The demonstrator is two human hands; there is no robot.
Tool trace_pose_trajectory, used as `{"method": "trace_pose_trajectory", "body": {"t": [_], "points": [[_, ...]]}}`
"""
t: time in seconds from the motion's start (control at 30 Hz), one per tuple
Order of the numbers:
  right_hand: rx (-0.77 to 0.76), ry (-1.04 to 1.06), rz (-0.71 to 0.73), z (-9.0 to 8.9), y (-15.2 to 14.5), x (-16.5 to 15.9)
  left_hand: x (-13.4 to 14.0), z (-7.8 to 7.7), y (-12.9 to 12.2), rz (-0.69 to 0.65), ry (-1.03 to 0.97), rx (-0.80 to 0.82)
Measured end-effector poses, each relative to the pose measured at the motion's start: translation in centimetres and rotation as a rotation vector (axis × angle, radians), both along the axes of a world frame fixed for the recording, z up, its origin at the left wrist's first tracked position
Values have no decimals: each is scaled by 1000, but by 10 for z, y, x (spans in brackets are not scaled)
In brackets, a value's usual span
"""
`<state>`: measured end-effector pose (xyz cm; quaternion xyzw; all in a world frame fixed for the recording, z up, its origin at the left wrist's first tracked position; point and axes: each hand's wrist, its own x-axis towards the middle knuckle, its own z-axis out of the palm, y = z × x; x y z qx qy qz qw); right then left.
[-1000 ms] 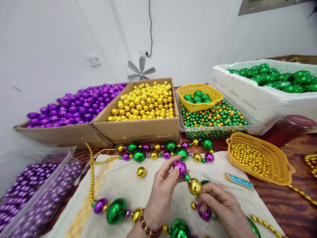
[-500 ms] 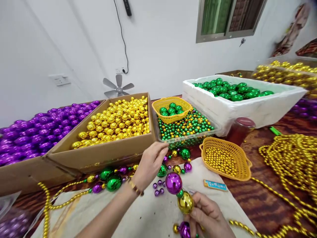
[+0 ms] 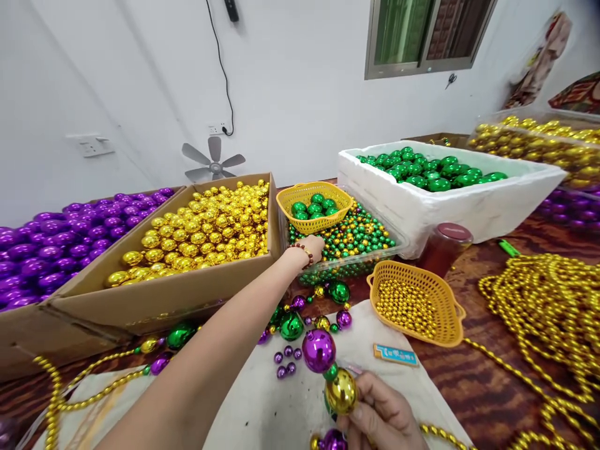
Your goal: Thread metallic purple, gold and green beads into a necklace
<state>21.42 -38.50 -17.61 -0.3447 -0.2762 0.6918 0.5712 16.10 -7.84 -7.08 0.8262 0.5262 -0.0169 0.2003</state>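
My left hand (image 3: 313, 246) reaches over the near edge of a clear plastic bin (image 3: 347, 261), down to the small green and gold beads (image 3: 365, 228) in it. Its fingertips are hidden, so I cannot tell whether they hold a bead. My right hand (image 3: 387, 409), closed, pinches a bead string (image 3: 341, 391) at a large gold ball. A large purple ball (image 3: 319, 351) and a small green bead are next to it on the string. More of the bead string (image 3: 292, 325), in green, purple and gold, lies on the cloth. Several small purple beads (image 3: 288, 354) rest beside it.
Cardboard boxes hold purple balls (image 3: 70, 240) and gold balls (image 3: 210, 219). A yellow basket (image 3: 315, 226) of green balls sits on the clear bin. Rightward are a white foam box (image 3: 450, 212), a red-lidded jar (image 3: 445, 250), a basket (image 3: 450, 312) of gold beads and piled gold strands (image 3: 544, 306).
My left hand has moved forward from above the cloth into the bin of small beads. The right hand still grips the bead string. The view has shifted slightly.
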Motion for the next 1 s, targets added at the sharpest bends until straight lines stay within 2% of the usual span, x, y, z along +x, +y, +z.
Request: {"method": "trace_pose_trajectory", "body": {"t": [0.17,0.33,0.43,0.53,0.57,0.63,0.7,0.73,0.83,1.0], "points": [[1,7,-8,-7,-1,-1,4,2,-2,42,91,46],[61,-115,-59,0,1,2,4,13,-15,68,-8,122],[69,-133,-97,5,2,2,-7,29,-36,59,-174,212],[70,-143,-105,9,1,1,-37,42,-76,24,-395,270],[67,-151,-100,10,1,1,-51,43,-92,18,-501,246],[54,-187,-81,10,2,1,-81,38,-127,86,-979,-20],[41,-245,-55,11,2,0,-111,27,-158,231,-1312,-293],[39,-278,-42,11,2,0,-125,20,-171,313,-1417,-410],[42,-354,-15,13,2,-2,-154,4,-196,519,-1618,-617],[41,-404,64,21,-2,-8,-168,-4,-208,629,-1790,-676]]}}
